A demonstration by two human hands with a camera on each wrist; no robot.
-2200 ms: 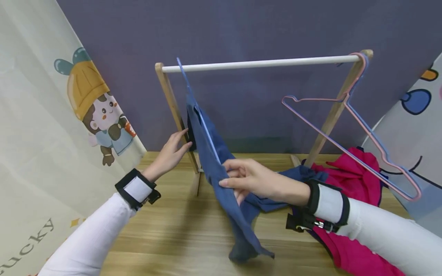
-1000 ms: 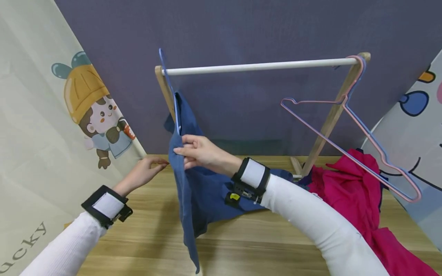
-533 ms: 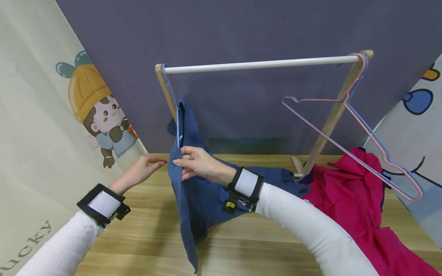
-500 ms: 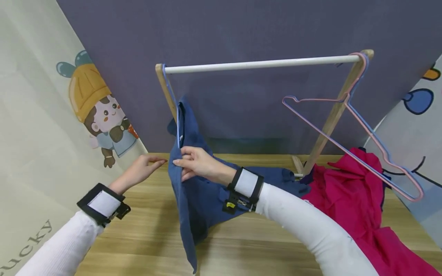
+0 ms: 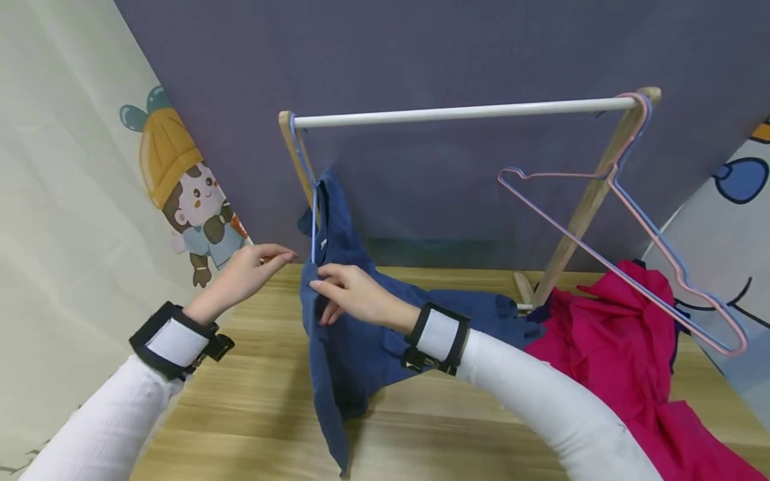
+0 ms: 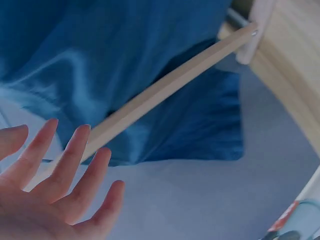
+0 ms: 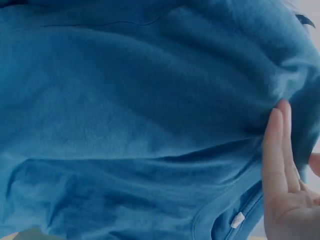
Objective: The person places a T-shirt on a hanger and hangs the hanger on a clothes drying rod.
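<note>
Blue shirt point(image 5: 356, 367) on blue hanger point(image 5: 313, 224), left end of rail point(image 5: 469, 113). Left hand point(image 5: 240, 277) spread, holding nothing; right hand point(image 5: 356, 292) straight-fingered against shirt, apparently no pinch. Best ease shoulder flat, hanger steady.

Blue garment point(image 5: 373, 354), pink cloth point(image 5: 619, 341), white rail point(image 5: 463, 113)

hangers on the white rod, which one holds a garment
The blue hanger at the left end of the rod, bearing the blue garment; the pink hanger and other blue hanger, at the right end, are bare.
</note>
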